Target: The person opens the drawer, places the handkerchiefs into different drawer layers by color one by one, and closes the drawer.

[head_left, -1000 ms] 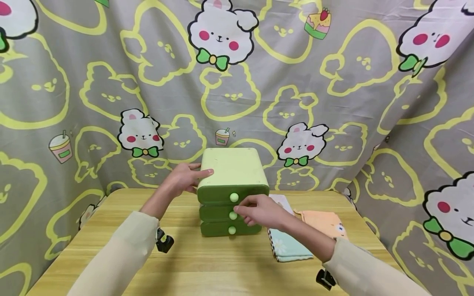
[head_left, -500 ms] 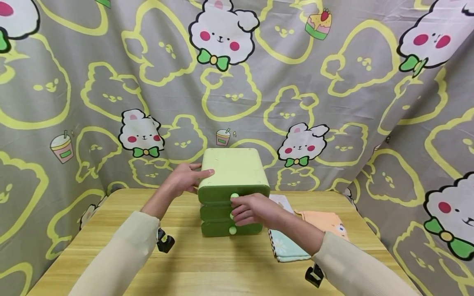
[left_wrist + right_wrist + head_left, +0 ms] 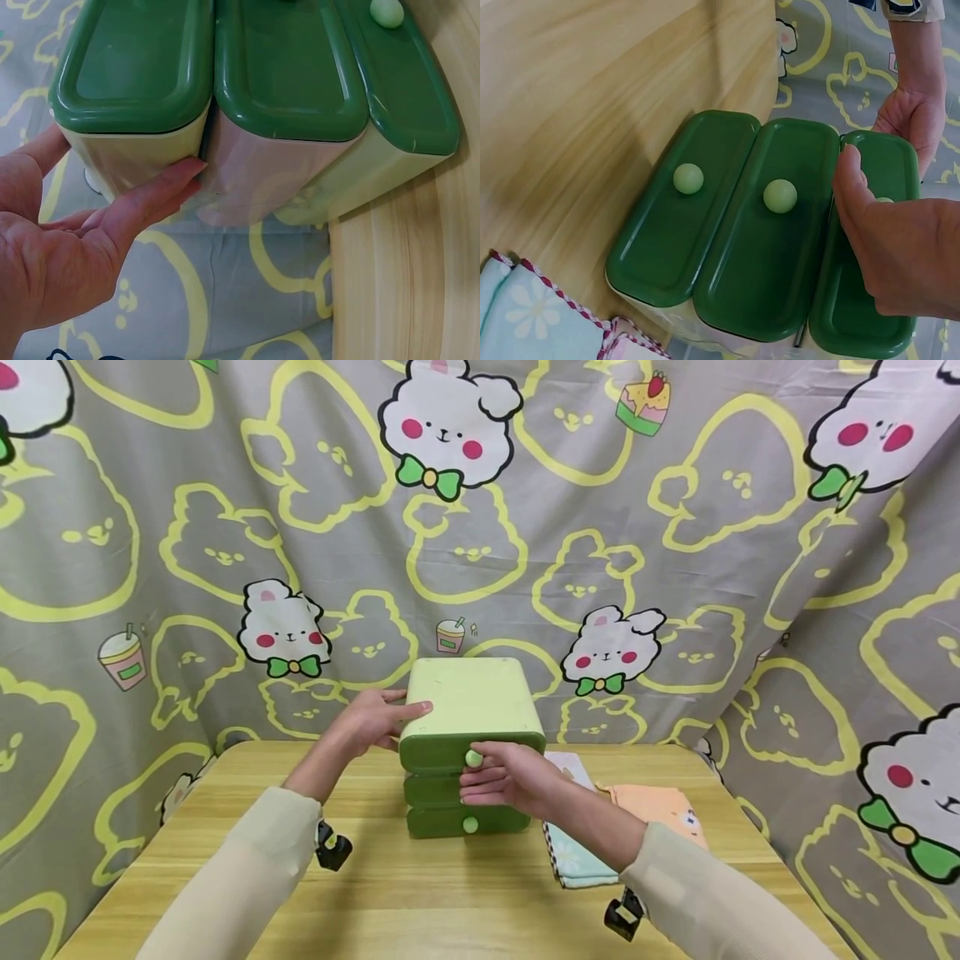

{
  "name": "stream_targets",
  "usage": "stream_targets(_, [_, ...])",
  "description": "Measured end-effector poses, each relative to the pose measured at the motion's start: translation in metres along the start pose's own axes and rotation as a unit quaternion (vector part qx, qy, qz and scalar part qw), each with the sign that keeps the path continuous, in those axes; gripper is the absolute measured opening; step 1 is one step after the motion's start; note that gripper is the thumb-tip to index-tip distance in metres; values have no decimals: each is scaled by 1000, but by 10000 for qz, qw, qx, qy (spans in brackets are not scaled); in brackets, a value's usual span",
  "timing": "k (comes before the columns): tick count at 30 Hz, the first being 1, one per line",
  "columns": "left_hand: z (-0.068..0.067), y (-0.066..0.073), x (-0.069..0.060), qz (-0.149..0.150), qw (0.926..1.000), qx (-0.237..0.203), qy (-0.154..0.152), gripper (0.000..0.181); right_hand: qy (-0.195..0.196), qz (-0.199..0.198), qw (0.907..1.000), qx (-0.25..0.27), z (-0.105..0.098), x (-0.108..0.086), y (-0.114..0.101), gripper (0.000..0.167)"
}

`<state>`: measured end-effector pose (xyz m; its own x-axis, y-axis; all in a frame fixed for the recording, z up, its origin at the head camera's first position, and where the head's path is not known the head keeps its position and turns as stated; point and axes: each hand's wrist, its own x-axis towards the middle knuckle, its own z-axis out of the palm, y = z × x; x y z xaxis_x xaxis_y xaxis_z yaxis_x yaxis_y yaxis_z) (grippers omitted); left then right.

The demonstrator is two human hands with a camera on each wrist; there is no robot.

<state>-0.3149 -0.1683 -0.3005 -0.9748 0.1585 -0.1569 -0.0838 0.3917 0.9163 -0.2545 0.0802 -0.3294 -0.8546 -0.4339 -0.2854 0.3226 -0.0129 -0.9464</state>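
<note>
A small chest of drawers [image 3: 468,697] with a pale yellow-green top and dark green drawer fronts stands on the table. Each front carries a round light green knob. My left hand [image 3: 372,721] steadies its left side, thumb on the top; in the left wrist view, the fingers [image 3: 161,191] lie straight along the upper drawer's side. My right hand [image 3: 517,777] is at the top drawer's knob [image 3: 474,758], thumb close above it and the other fingers extended below, in front of the middle drawer. Whether the thumb touches the knob is unclear. All drawers look closed.
Right of the chest lie a light blue flowered cloth [image 3: 581,860] and an orange cloth [image 3: 652,810], partly behind my right forearm. The wooden table [image 3: 405,902] ends at a patterned curtain [image 3: 480,560] behind and at the sides.
My right hand has risen from the middle drawer's knob to the top one, and its fingers have spread out. The left hand and the chest have stayed in place.
</note>
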Motion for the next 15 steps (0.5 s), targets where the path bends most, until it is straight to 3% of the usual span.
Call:
stream_targets(6, [0, 0, -1, 3, 10000, -11, -16, 87, 258, -163, 9991, 294, 2, 4, 3, 33])
stream_targets(15, [0, 0, -1, 26, 10000, 14, -24, 87, 460, -201, 9980, 386, 2, 6, 7, 38])
